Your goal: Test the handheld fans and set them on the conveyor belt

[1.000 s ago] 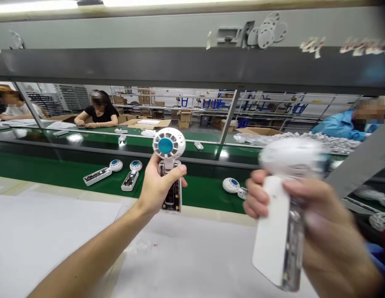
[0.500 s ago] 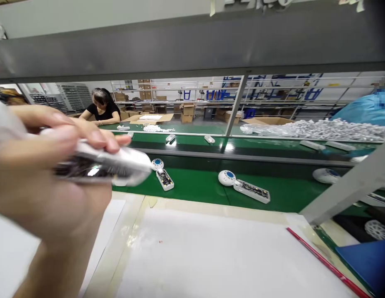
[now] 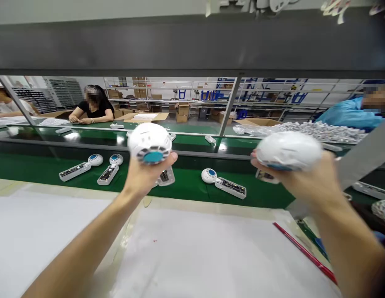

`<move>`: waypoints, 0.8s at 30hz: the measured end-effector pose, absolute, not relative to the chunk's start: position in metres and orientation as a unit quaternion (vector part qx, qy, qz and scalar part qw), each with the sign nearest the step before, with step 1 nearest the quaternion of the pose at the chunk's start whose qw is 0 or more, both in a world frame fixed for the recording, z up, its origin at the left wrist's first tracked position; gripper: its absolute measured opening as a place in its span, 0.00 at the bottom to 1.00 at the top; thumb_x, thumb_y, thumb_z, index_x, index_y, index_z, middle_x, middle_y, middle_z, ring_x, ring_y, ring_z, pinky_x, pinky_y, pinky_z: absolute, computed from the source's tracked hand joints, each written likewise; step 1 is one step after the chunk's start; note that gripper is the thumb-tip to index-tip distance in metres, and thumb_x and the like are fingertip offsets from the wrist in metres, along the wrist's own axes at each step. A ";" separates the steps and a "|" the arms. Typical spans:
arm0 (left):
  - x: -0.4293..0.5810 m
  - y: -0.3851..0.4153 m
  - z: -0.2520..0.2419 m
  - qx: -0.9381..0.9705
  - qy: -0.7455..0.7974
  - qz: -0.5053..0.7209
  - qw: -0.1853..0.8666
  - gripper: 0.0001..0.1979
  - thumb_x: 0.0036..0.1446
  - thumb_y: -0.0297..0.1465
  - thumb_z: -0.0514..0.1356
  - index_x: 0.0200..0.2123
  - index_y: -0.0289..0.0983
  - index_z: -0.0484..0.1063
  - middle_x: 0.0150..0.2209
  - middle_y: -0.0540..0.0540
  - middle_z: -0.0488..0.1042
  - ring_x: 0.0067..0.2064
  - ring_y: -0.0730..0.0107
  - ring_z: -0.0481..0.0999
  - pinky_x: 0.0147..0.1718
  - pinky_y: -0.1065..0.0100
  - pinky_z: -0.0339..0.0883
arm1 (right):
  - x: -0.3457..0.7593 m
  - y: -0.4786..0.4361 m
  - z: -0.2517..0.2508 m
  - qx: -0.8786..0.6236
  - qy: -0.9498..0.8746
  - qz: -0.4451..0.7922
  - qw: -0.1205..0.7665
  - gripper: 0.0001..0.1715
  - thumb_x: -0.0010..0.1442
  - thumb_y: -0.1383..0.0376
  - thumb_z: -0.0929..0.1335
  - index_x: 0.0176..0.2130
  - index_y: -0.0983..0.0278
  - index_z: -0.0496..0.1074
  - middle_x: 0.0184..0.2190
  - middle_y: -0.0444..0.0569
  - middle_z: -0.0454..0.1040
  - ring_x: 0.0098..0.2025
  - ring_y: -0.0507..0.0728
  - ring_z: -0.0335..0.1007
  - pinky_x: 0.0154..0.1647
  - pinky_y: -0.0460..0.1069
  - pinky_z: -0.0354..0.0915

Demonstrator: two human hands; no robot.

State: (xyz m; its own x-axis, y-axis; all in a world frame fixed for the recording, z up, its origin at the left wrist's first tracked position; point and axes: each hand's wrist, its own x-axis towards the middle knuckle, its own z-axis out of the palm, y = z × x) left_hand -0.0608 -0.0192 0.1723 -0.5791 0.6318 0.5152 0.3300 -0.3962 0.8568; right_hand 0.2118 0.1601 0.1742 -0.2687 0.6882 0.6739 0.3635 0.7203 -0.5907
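Note:
Over the green conveyor belt, my left hand [image 3: 142,176] grips a white round-headed device [image 3: 150,138] with a blue centre and dark buttons around it. An open handle housing [image 3: 166,177] shows just below, apparently part of the same device. Farther right, my right hand [image 3: 313,178], blurred, is closed on a second white round-headed device [image 3: 288,150]. Its domed back faces up, and part of a housing [image 3: 266,176] shows under it. Between my hands, a similar device [image 3: 231,187] lies on the belt, its circuit board exposed.
Two more such devices [image 3: 75,170] [image 3: 109,174] lie on the belt [image 3: 186,192] at left. White sheets [image 3: 211,248] cover the near table; a red rod [image 3: 304,252] lies at right. A slanted post [image 3: 369,153] stands beside my right arm. Co-workers sit beyond the belt.
A hand held an open white housing close by at the left; now both arms reach out over the belt, a device in each hand. The view has shifted, and belt devices appear farther left.

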 end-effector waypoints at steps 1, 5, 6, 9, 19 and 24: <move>-0.066 -0.008 0.163 0.428 0.558 0.693 0.155 0.19 0.43 0.40 0.72 0.36 0.36 0.76 0.38 0.44 0.79 0.43 0.56 0.78 0.45 0.57 0.72 | 0.206 0.170 0.168 -0.376 -0.769 0.186 0.482 0.28 0.42 0.52 0.78 0.40 0.66 0.79 0.40 0.53 0.81 0.45 0.67 0.76 0.43 0.56 0.71; -0.088 0.024 0.119 0.385 0.639 0.610 0.264 0.25 0.41 0.41 0.73 0.42 0.35 0.76 0.43 0.42 0.80 0.48 0.55 0.77 0.48 0.60 0.70 | 0.197 0.222 0.128 -0.521 -0.739 0.240 0.354 0.27 0.40 0.55 0.78 0.38 0.68 0.79 0.37 0.56 0.81 0.44 0.68 0.76 0.39 0.55 0.68; -0.093 0.029 0.109 0.386 0.651 0.597 0.266 0.26 0.41 0.42 0.72 0.42 0.34 0.76 0.43 0.41 0.80 0.48 0.55 0.78 0.47 0.60 0.70 | 0.198 0.234 0.116 -0.542 -0.730 0.239 0.341 0.26 0.39 0.56 0.78 0.37 0.67 0.79 0.36 0.55 0.81 0.42 0.68 0.76 0.37 0.54 0.67; -0.105 0.039 0.081 0.399 0.675 0.571 0.243 0.26 0.46 0.42 0.70 0.46 0.34 0.73 0.45 0.40 0.79 0.47 0.57 0.78 0.46 0.61 0.70 | 0.202 0.258 0.084 -0.559 -0.722 0.246 0.325 0.26 0.43 0.56 0.76 0.41 0.66 0.77 0.41 0.55 0.81 0.42 0.66 0.76 0.38 0.53 0.68; -0.133 0.045 0.045 0.457 0.814 0.358 -0.030 0.19 0.62 0.42 0.56 0.48 0.35 0.73 0.56 0.33 0.66 0.64 0.44 0.55 0.63 0.47 0.49 | 0.172 0.236 0.036 -0.560 -0.810 0.094 0.147 0.24 0.66 0.64 0.61 0.57 0.72 0.69 0.54 0.70 0.72 0.55 0.71 0.72 0.51 0.58 0.66; -0.159 0.037 0.054 0.394 0.879 0.260 -0.063 0.21 0.64 0.41 0.52 0.53 0.34 0.71 0.62 0.30 0.60 0.66 0.38 0.54 0.62 0.41 0.49 | 0.153 0.206 0.036 -0.452 -0.877 0.009 0.162 0.32 0.70 0.59 0.58 0.66 0.76 0.59 0.69 0.67 0.52 0.72 0.71 0.45 0.69 0.60 0.47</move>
State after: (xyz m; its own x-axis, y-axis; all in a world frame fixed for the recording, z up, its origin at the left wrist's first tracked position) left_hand -0.1589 0.0370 0.0543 -0.6823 0.6596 0.3154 0.7250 0.5550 0.4079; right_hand 0.1532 0.2060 0.0362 -0.5383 0.7964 0.2757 0.7908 0.5904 -0.1615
